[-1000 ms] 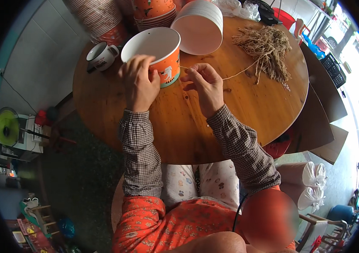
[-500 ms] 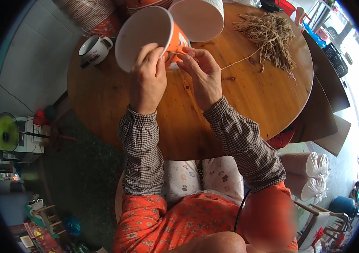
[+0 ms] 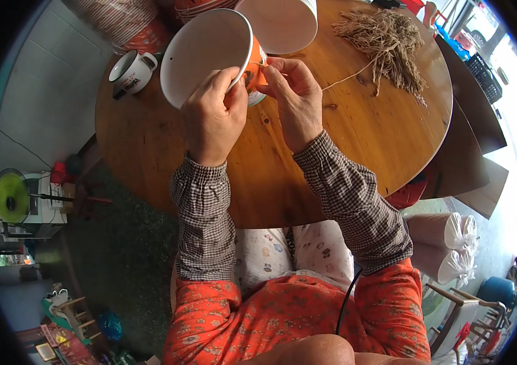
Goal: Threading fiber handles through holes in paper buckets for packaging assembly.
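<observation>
The bucket (image 3: 206, 55) is tilted over the table (image 3: 258, 188), its mouth turned toward the person; whether its base touches the wood cannot be told. The left hand (image 3: 214, 118) has its fingers closed on the near rim, thumb against the orange outer wall. The right hand (image 3: 295, 97) has thumb and forefinger pinched together on a string (image 3: 348, 79) right beside that wall, the strand running back to a loose bundle (image 3: 386, 45) on the table.

As for progress, the string's end is at the wall, but whether it has passed through is hidden by the fingers. A small dark spot, probably a hole, shows inside the opposite wall with no string in it. The nested tubs (image 3: 279, 27) behind show no string; a mug (image 3: 132, 74) stands to the left.
</observation>
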`<state>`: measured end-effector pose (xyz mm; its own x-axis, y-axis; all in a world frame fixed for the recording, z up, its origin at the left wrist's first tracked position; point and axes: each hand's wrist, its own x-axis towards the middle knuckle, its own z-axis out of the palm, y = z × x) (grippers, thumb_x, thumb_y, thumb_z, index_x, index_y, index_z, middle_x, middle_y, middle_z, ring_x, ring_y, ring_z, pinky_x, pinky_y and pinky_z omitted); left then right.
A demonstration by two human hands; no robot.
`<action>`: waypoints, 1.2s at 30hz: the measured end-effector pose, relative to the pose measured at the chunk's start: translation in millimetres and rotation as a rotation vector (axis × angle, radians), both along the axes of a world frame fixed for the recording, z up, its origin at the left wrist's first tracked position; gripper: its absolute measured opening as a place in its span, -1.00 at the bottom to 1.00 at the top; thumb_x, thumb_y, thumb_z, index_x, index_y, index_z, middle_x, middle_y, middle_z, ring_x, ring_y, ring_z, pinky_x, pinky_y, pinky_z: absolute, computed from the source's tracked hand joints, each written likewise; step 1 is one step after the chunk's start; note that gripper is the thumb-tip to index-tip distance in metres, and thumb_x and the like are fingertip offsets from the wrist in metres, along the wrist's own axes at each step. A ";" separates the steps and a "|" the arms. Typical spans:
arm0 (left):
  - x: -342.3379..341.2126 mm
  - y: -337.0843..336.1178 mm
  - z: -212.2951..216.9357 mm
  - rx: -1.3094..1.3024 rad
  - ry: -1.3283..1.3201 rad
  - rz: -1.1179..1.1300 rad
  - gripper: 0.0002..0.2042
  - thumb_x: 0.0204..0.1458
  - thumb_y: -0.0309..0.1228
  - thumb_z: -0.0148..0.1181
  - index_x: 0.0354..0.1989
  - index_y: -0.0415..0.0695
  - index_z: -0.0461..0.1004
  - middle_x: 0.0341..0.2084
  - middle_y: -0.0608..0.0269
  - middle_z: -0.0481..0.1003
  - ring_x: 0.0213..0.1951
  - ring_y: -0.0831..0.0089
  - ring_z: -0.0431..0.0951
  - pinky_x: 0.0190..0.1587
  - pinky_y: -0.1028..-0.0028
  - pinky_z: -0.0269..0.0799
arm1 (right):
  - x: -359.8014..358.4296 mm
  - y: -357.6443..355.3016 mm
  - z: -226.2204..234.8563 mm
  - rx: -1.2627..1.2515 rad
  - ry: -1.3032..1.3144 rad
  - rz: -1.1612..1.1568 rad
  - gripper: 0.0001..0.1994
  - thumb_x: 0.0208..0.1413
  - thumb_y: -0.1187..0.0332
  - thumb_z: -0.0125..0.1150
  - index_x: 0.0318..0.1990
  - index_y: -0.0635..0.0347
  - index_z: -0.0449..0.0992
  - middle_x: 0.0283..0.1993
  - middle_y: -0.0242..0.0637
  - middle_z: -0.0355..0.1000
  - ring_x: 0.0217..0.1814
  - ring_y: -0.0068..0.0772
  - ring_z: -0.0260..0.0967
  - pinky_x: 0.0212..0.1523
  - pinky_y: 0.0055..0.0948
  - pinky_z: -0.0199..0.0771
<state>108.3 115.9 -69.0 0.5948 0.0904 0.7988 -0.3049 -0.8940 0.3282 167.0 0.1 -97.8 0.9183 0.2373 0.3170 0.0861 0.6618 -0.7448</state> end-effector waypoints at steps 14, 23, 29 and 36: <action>2.8 -0.3 -2.3 0.034 -0.050 0.008 -0.85 -0.08 -0.59 0.17 -0.29 -0.23 0.49 -0.43 0.13 0.55 -0.39 0.19 0.57 -0.35 0.33 0.48 | 2.8 -4.3 -3.1 -0.030 0.030 0.022 -0.89 0.21 0.43 0.13 -0.19 0.28 0.42 -0.07 -0.30 0.45 -0.12 -0.55 0.44 -0.07 -0.47 0.55; 1.9 -3.3 -1.0 0.055 -0.056 0.003 -0.85 -0.09 -0.57 0.17 -0.30 -0.20 0.50 -0.46 0.17 0.54 -0.42 0.21 0.57 -0.35 0.33 0.47 | 4.2 -1.8 -5.1 -0.054 -0.024 -0.026 -0.84 0.14 0.44 0.21 -0.19 0.33 0.44 -0.27 -0.37 0.43 -0.30 -0.64 0.41 -0.23 -0.59 0.51; -4.6 -7.0 8.3 0.123 -0.002 -0.034 -0.86 0.04 -0.43 0.13 -0.24 -0.13 0.54 -0.49 0.19 0.58 -0.44 0.29 0.59 -0.27 0.36 0.42 | 9.7 -7.6 -9.7 -0.205 -0.051 -0.075 -0.85 0.06 0.45 0.30 -0.25 0.29 0.51 -0.22 -0.35 0.40 -0.28 -0.61 0.40 -0.22 -0.55 0.51; -0.7 7.2 13.0 -0.123 0.129 -0.122 -0.82 0.09 -0.41 0.17 -0.16 -0.13 0.56 -0.38 0.01 0.58 -0.34 0.15 0.62 -0.32 0.34 0.52 | 7.3 -7.1 -11.8 -0.296 -0.198 -0.124 -0.87 0.02 0.45 0.33 -0.30 0.28 0.53 -0.16 -0.34 0.38 -0.21 -0.56 0.40 -0.17 -0.52 0.48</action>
